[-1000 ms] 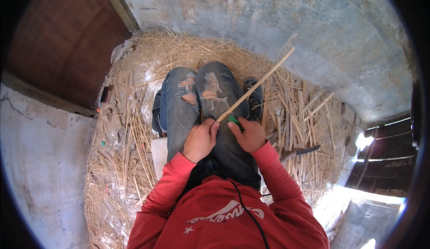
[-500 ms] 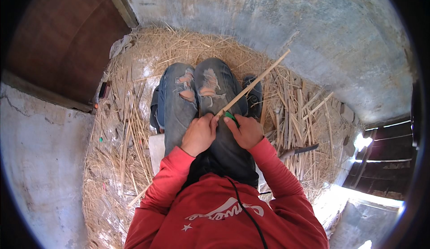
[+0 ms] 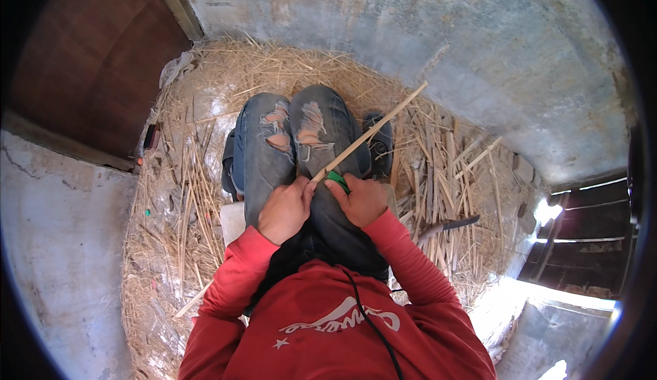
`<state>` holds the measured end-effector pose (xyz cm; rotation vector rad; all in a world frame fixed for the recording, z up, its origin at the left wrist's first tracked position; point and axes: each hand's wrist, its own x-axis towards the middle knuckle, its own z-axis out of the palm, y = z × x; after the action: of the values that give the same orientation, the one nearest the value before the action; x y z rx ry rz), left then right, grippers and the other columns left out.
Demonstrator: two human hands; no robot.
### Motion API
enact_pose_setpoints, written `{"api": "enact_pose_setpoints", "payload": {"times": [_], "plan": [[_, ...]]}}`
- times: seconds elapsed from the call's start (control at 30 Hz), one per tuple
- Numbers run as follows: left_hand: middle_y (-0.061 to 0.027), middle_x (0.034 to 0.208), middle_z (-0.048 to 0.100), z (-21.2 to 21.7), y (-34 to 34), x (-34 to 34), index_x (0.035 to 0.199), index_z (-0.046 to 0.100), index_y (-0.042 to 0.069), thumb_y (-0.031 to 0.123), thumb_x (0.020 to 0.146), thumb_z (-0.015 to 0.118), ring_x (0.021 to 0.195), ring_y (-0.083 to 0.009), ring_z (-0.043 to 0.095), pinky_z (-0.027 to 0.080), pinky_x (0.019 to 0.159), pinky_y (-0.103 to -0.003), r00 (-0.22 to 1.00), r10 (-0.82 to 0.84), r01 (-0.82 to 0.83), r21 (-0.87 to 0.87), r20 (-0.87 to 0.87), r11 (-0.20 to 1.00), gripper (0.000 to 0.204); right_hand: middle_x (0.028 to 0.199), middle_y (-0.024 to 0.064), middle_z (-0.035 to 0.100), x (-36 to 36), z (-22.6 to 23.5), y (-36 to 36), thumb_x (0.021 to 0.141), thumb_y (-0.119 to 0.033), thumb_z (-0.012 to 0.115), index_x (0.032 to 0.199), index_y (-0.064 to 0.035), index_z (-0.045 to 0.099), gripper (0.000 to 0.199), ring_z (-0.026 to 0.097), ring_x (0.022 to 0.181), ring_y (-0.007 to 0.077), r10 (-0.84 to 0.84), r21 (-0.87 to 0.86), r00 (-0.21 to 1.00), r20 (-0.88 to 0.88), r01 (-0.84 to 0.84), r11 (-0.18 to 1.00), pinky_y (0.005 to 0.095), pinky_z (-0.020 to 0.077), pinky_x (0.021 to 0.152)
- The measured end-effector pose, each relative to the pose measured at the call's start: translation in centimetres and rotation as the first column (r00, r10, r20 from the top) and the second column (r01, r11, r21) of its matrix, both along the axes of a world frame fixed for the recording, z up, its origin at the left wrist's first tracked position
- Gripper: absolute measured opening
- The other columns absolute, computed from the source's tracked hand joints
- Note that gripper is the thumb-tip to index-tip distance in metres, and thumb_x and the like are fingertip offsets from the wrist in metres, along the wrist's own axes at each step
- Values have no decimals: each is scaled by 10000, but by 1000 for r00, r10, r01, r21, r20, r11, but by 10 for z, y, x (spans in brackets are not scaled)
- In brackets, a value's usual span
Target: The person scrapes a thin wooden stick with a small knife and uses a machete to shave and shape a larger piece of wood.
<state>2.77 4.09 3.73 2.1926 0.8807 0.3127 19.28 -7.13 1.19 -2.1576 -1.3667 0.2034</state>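
Note:
Above my lap, my left hand (image 3: 286, 209) pinches the near end of a long, pale wooden strip (image 3: 373, 130). From there the strip slants up to the far right, past my right knee. Close beside it, my right hand (image 3: 363, 201) is closed around a small green object (image 3: 337, 180), which sits against the strip near its held end. Fingers cover most of that object, so its kind cannot be made out. Both hands rest over the thighs of my torn jeans (image 3: 263, 168).
Straw and thin wood shavings (image 3: 195, 195) cover the floor on both sides. Split strips lie heaped (image 3: 438, 175) at right, with a dark-bladed knife (image 3: 460, 223) on them. A grey wall (image 3: 410, 17) rises ahead; a brown door panel (image 3: 96, 58) stands far left.
The view has shifted slightly, so most things sit a little further left. My hands still hold the strip and the green object, with little visible change between them.

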Motion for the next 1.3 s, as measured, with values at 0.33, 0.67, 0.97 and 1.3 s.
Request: {"api": "enact_pose_setpoints", "payload": {"times": [0.33,0.67,0.97,1.3], "plan": [[-237,736,648,12,-9,-34,960,625,-1,171,1044,569,723,-469,654,498,604,-505,1000,-7,7,30,0,1000,199,617,217,620,-14,5,-1,955,-508,666,783,-79,618,465,640,601,440,20,13,1000,9,-20,1000,540,490,553],[-211,688,639,33,-35,-142,956,629,15,167,1043,578,663,-425,673,505,581,-473,999,31,-35,-132,-33,991,183,681,231,640,1,-9,0,987,-451,640,888,-71,712,399,642,647,449,-83,57,994,-77,87,995,527,491,567],[-159,657,615,56,-31,-214,941,656,9,152,1038,591,562,-325,645,486,547,-391,1000,18,-21,-167,-25,986,185,721,200,666,2,-13,-3,980,-395,665,1046,-112,763,307,669,683,417,-161,96,983,-88,169,981,474,514,587],[-13,647,567,74,5,-359,855,667,10,133,1054,550,586,-98,512,423,556,-294,964,125,-230,-499,-235,835,262,952,149,746,270,-60,-161,1064,-341,513,1258,1,707,439,673,844,202,-597,396,757,-267,651,648,339,511,683]]}}
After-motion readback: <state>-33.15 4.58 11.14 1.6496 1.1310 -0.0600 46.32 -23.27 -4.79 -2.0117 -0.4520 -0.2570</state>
